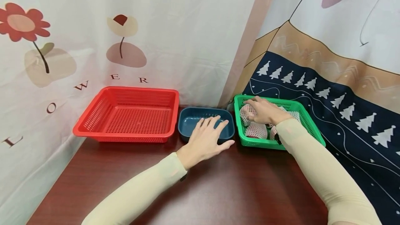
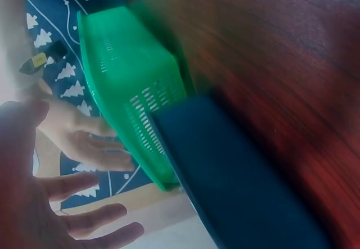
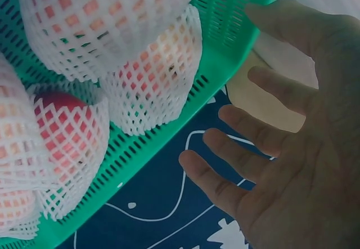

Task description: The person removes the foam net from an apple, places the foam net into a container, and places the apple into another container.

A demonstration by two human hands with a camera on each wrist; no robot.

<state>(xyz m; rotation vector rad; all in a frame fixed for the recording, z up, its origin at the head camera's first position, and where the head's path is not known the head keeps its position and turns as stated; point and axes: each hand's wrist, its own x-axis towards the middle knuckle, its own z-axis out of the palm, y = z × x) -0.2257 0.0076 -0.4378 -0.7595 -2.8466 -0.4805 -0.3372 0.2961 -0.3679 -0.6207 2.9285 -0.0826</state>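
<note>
My left hand (image 1: pixel 204 140) hovers over the near side of the dark blue basin (image 1: pixel 184 127), fingers spread and holding nothing. In the left wrist view its fingers (image 2: pixel 93 221) are apart from the basin's wall (image 2: pixel 230 176). My right hand (image 1: pixel 264 110) is above the green basket (image 1: pixel 259 143), beside several round reddish fruits in white foam nets (image 1: pixel 256 130). The right wrist view shows the fingers extended and spread near the basket's rim, the palm bare, with a netted fruit (image 3: pixel 152 75) close by. One fruit's red skin (image 3: pixel 59 100) shows above its net.
A red perforated basket (image 1: pixel 140 119) stands left of the basin on the dark red-brown table (image 1: pixel 218 186). A white printed curtain (image 1: pixel 187 37) hangs behind. On the right, a dark blue cloth with white trees (image 1: pixel 337 114) hangs close along the green basket.
</note>
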